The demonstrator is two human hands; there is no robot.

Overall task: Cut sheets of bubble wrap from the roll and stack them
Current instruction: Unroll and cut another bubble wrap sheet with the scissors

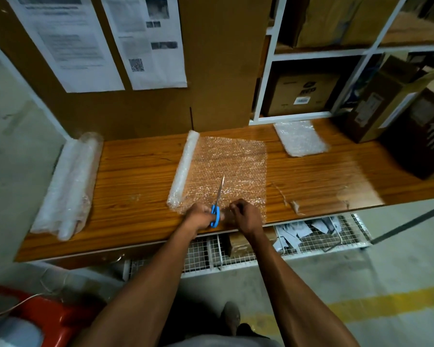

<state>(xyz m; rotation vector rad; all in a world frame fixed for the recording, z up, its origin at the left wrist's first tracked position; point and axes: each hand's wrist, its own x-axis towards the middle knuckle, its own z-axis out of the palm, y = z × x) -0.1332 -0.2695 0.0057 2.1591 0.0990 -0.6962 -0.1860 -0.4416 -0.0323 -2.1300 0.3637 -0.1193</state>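
A small roll of bubble wrap (pixel 184 169) lies mid-table, its unrolled sheet (pixel 232 166) spread flat to the right of it. My left hand (pixel 200 216) grips blue-handled scissors (pixel 216 209) at the sheet's near edge, blades pointing away across the sheet. My right hand (pixel 244 216) pinches the sheet's near edge just right of the scissors. A stack of cut bubble wrap sheets (pixel 300 140) lies at the back right of the table.
A larger bubble wrap roll (pixel 69 185) lies at the left end of the wooden table (pixel 135 176). Cardboard boxes (pixel 396 116) crowd the right end and the shelves behind. A scrap of brown tape (pixel 295 202) sits near the front edge. A wire basket (pixel 311 240) hangs below.
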